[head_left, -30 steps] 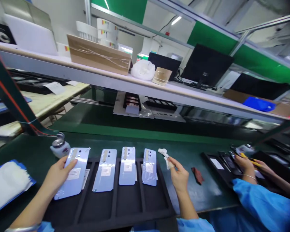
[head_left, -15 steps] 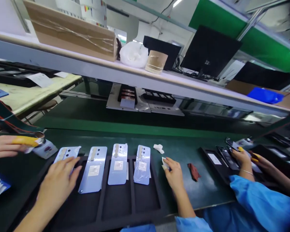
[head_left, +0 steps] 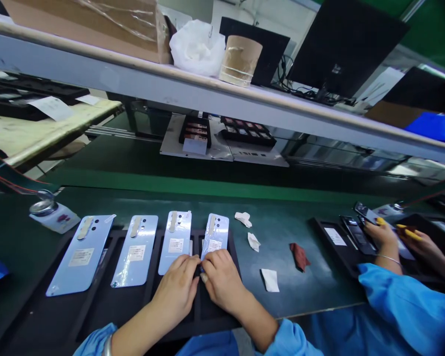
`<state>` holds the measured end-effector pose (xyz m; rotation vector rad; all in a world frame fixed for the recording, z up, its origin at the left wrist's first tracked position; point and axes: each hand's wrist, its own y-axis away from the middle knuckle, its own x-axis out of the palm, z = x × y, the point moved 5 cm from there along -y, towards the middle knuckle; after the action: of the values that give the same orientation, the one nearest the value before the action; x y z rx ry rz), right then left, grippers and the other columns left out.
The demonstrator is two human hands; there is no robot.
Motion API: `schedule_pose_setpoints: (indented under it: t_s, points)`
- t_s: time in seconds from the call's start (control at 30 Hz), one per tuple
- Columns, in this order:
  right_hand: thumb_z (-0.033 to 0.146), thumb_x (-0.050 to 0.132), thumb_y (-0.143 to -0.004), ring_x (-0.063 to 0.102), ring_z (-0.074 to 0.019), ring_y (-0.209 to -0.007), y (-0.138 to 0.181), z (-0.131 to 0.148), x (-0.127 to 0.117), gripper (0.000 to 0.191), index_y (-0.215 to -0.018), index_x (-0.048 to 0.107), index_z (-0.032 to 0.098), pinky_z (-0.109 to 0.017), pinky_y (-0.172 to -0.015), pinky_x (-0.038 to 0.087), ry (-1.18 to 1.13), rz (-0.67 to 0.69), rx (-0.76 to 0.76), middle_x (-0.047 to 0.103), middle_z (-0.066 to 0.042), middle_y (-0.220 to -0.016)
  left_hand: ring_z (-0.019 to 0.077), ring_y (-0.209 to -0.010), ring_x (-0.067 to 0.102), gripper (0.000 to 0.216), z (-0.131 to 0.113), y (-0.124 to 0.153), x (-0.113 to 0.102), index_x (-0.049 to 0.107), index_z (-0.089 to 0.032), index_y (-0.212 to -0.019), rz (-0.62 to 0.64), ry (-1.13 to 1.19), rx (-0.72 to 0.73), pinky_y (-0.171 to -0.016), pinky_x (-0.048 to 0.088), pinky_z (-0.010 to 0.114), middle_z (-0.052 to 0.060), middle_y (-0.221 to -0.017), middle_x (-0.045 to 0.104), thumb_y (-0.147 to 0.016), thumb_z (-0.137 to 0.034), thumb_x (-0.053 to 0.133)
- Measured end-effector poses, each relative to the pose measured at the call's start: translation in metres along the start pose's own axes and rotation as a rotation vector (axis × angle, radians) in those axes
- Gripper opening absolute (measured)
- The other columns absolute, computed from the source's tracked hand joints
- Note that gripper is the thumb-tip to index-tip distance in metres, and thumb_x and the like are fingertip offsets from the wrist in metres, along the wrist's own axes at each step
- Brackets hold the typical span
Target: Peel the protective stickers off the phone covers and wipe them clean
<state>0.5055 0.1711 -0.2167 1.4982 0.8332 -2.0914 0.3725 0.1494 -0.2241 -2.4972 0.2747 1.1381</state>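
Observation:
My left hand (head_left: 178, 284) and my right hand (head_left: 222, 279) meet at the lower end of the rightmost light-blue phone (head_left: 217, 230), which lies back up in the black tray (head_left: 91, 316). The right fingers are curled onto its lower edge. The left fingers are pinched at its lower left corner; what lies between them is hidden. Three more such phones, the nearest one (head_left: 175, 235) left of it, then another (head_left: 136, 247) and the leftmost (head_left: 82, 249), lie in the tray, each bearing a white label and a strip over the camera area.
Right of the tray lie white wipes (head_left: 270, 280) and a reddish-brown cloth (head_left: 299, 257). A pump bottle (head_left: 54, 215) stands at the left. A co-worker in blue sleeves (head_left: 404, 291) handles a phone over another tray (head_left: 326, 242). A shelf (head_left: 133, 76) spans overhead.
My left hand has moved right from the leftmost phone; my right hand has left the white wipe on the table and joined it. Another person's hand has gone from the bottle at left.

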Motion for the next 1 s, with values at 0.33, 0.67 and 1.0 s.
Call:
schedule_pose_setpoints:
  t_s: [0.33,0.67,1.0]
  points:
    - [0.013,0.049,-0.082,0.051,-0.0237,-0.083,-0.006,-0.018,-0.001,0.011,-0.083,0.059,0.019,-0.038,-0.077,0.042,-0.357,-0.165,0.146,0.058,-0.008,-0.085,0.0255,-0.106,0.06,0.035,0.001,0.006,0.0,0.05,-0.019,-0.119,-0.069,-0.01,0.053,-0.09,0.054,0.043,0.011,-0.112,0.063,-0.087,-0.007,0.042]
    - [0.037,0.057,-0.086,0.063,-0.0168,-0.064,-0.002,-0.082,-0.005,0.017,-0.08,0.05,0.022,-0.029,-0.061,0.051,-0.942,-0.425,0.52,0.065,-0.002,-0.074,0.0315,-0.144,0.028,0.061,-0.026,-0.008,0.029,0.038,-0.012,-0.146,0.345,-0.253,0.242,-0.117,0.026,0.053,0.014,-0.154,0.034,-0.09,-0.031,0.055]
    - [0.049,0.053,-0.086,0.066,-0.0146,-0.062,-0.041,-0.187,-0.087,0.029,-0.082,0.044,0.022,-0.027,-0.059,0.049,-0.904,-0.602,0.658,0.065,-0.003,-0.075,0.0334,-0.145,0.023,0.067,-0.029,-0.015,0.032,0.03,-0.011,-0.15,0.457,-0.219,0.195,-0.118,0.022,0.057,0.016,-0.156,0.026,-0.086,-0.018,0.048]
